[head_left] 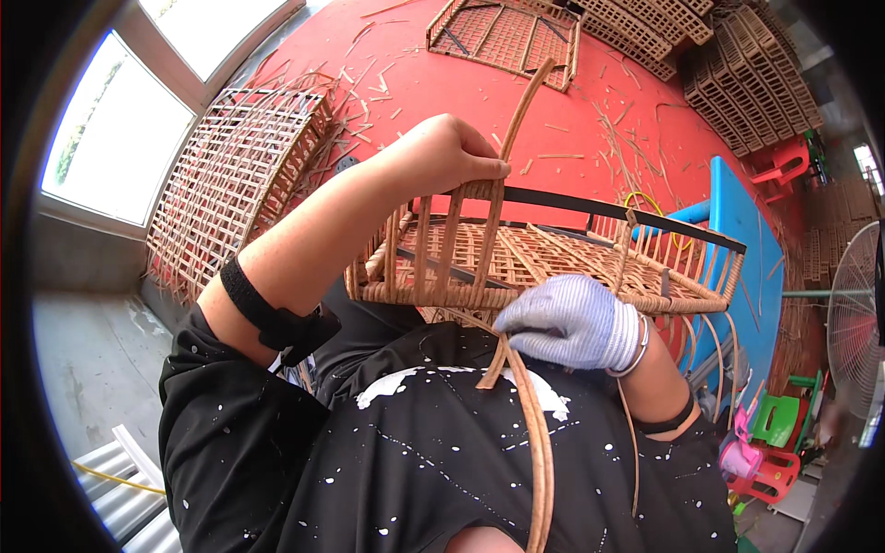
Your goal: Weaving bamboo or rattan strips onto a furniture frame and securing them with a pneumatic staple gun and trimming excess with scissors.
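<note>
In front of my body stands a woven rattan basket frame [442, 293], with brown wrapped edges and a dark flat band along its top rim. My bare left hand [458, 155] is above the rim, thumb and fingers pinching a flat rattan strip [527, 103] whose free end points up. Below the lower edge, my right hand [573, 324], in a white and grey knit glove, has its fingertips closed on a rattan strip [537, 442]. The long tail of that strip hangs down over my black shirt; the glove partly hides the grip.
A woven lattice panel [230, 152] leans by the windows at left. Another frame [502, 37] lies on the red floor [387, 64] among strip scraps. Stacked frames [751, 78], a blue table [742, 240], a fan [855, 318] and small plastic chairs [776, 419] stand at right.
</note>
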### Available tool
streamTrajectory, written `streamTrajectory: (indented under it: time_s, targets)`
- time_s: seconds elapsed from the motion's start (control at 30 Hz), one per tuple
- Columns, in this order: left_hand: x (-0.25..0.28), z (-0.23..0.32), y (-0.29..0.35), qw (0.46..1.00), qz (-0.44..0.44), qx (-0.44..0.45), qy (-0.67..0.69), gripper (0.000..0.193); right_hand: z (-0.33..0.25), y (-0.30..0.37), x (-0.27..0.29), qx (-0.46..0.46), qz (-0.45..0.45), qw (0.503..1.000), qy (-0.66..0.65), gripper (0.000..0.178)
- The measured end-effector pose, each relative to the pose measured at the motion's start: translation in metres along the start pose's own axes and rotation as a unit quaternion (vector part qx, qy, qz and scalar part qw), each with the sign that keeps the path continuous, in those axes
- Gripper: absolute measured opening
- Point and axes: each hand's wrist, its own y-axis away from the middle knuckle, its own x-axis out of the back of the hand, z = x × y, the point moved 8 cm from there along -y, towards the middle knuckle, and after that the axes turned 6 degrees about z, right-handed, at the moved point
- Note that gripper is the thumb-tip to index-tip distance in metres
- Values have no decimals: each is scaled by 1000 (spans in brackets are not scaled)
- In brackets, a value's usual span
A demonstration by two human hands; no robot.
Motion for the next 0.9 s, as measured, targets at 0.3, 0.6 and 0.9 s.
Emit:
streamTrajectory:
  time_s: [0.3, 0.6, 0.9]
  targets:
    - [1, 3, 6, 988, 101, -75, -92, 38, 84, -17, 28, -211, 104, 961, 142, 42]
    - [-8, 5, 6, 995, 34, -68, -57, 34, 126, -41, -1, -213, 212, 911, -284, 61]
    - [-9, 18, 35, 966, 108, -178, -155, 33, 147, -66, -31, -211, 107, 868, -436, 37]
